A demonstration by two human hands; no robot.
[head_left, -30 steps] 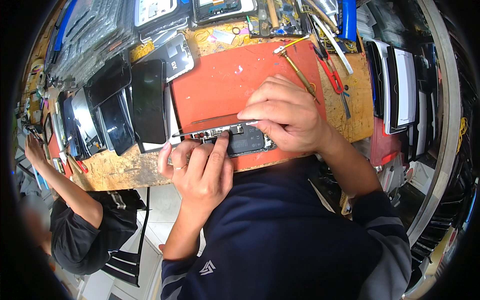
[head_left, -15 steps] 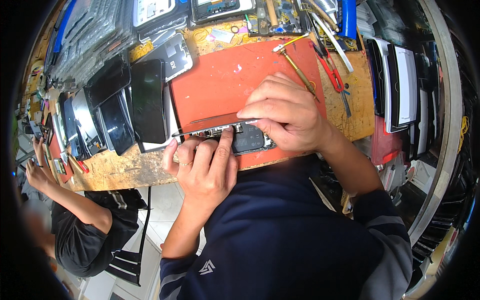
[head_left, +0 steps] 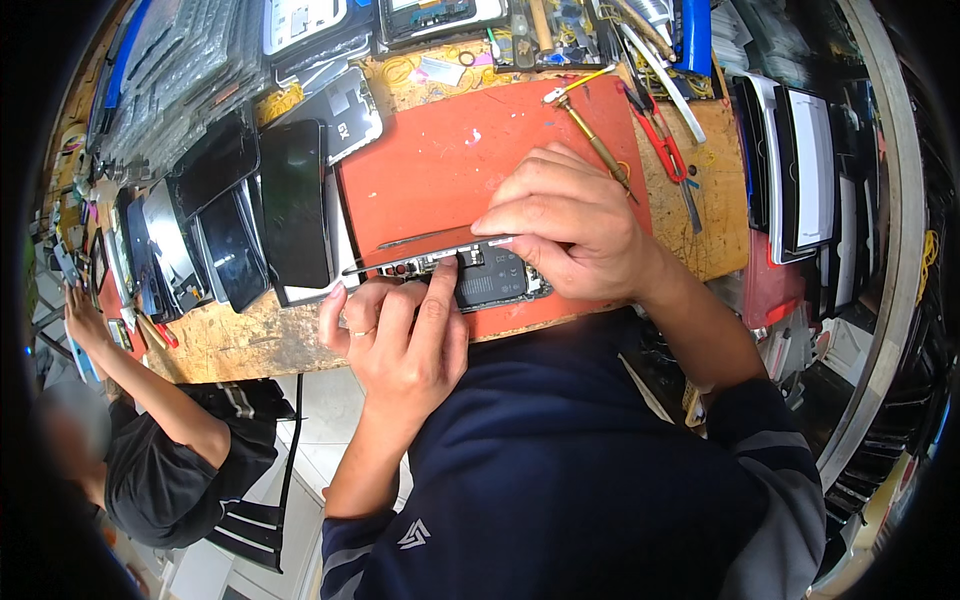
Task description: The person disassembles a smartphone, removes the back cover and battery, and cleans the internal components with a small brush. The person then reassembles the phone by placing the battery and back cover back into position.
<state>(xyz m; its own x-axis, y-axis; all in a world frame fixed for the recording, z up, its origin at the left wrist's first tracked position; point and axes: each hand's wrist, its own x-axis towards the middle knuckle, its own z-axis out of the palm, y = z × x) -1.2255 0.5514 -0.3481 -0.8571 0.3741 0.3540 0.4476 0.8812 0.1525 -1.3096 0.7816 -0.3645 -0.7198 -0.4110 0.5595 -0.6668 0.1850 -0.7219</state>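
Observation:
An opened phone (head_left: pixel 490 284) lies near the front of the red mat, its dark battery and inner parts showing. Its thin screen panel (head_left: pixel 405 261) is tipped up along the far side and seen nearly edge-on. My right hand (head_left: pixel 575 225) pinches the panel's right part between thumb and fingers. With its index finger stretched onto the inner parts left of the battery, my left hand (head_left: pixel 405 335) steadies the phone; its other fingers are curled at the near edge. What lies under that fingertip is hidden. Just beyond the panel rests a slim dark tool (head_left: pixel 425 239).
The red mat (head_left: pixel 410 180) covers the middle of the wooden bench. A brass-coloured screwdriver (head_left: pixel 595 140) and red-handled pliers (head_left: pixel 660 140) lie at the far right. Several dark phone screens (head_left: pixel 295 200) are stacked left. Another person (head_left: pixel 165 470) sits at the left.
My left hand has shifted slightly left, its index finger still on the inner parts. My right hand and the panel have barely moved. The other person's arm at the left has moved.

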